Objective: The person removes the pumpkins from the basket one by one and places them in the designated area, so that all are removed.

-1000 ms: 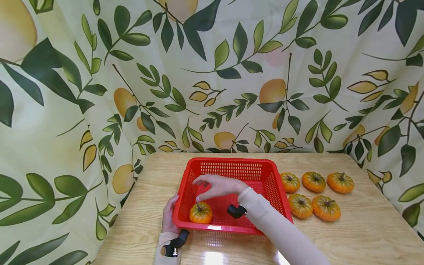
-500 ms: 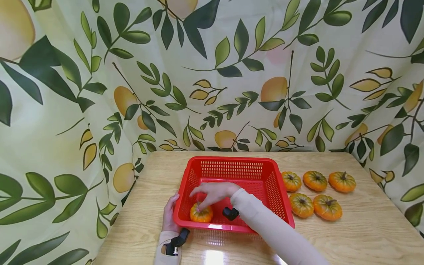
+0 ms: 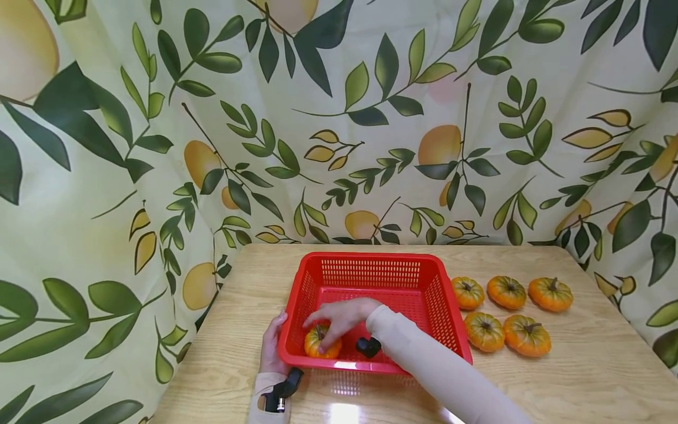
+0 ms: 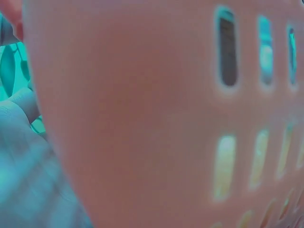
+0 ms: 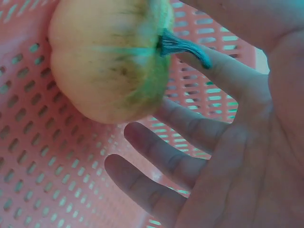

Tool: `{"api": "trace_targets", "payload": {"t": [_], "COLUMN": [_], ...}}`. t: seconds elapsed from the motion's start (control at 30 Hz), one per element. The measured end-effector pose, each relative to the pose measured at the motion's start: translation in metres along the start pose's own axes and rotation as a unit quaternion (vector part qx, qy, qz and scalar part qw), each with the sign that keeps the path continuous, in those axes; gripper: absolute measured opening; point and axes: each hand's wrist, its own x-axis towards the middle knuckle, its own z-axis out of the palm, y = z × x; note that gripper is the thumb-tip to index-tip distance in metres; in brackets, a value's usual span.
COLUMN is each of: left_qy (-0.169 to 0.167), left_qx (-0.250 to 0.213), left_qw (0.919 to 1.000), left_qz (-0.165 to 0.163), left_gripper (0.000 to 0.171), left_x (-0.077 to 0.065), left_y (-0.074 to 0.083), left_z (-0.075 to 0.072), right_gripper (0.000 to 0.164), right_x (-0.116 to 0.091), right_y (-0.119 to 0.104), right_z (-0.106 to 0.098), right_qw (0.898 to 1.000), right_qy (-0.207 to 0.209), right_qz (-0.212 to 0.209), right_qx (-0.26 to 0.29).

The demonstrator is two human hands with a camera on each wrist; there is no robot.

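A red plastic basket (image 3: 371,257) stands on the table, one small orange-and-green pumpkin (image 3: 315,341) in its near left corner. My right hand (image 3: 343,321) is spread over that pumpkin, thumb on the near side and fingers on the far side. In the right wrist view the pumpkin (image 5: 104,61) shows its curved stem; the fingers (image 5: 161,152) reach out fairly straight, two tips partly behind it, the others apart from it. My left hand (image 3: 272,347) holds the basket's left rim from outside. The slotted wall (image 4: 128,114) hides most of that hand in the left wrist view.
Several more pumpkins (image 3: 484,331) lie in two rows on the wooden table (image 3: 582,359), right of the basket. A leaf-patterned cloth (image 3: 392,176) hangs behind and at both sides. A small black camera (image 3: 368,347) sits at the right wrist.
My right hand has come down from above the stem, and its thumb has slid to the near side of the pumpkin. The left hand and basket stay in place.
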Motion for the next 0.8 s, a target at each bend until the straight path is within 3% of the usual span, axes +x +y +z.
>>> {"api": "trace_targets", "payload": {"t": [0.2, 0.43, 0.8], "left_qy": [-0.017, -0.006, 0.006], "left_qx": [-0.003, 0.000, 0.005], "left_qw": [0.9999, 1.0000, 0.9999], "left_qz": [-0.001, -0.005, -0.009], "left_gripper": [0.031, 0.032, 0.032], "left_x": [-0.003, 0.000, 0.001], "left_y": [0.002, -0.001, 0.000], "left_z": [-0.001, -0.001, -0.002], "right_gripper": [0.060, 0.060, 0.054], "right_x": [0.005, 0.006, 0.011], "right_y": [0.005, 0.010, 0.015], "right_z": [0.001, 0.003, 0.003], "right_qw": [1.000, 0.999, 0.998], "right_qy": [-0.026, -0.026, -0.042], "right_qz": [-0.009, -0.019, -0.018], "right_qx": [-0.011, -0.020, 0.038]}}
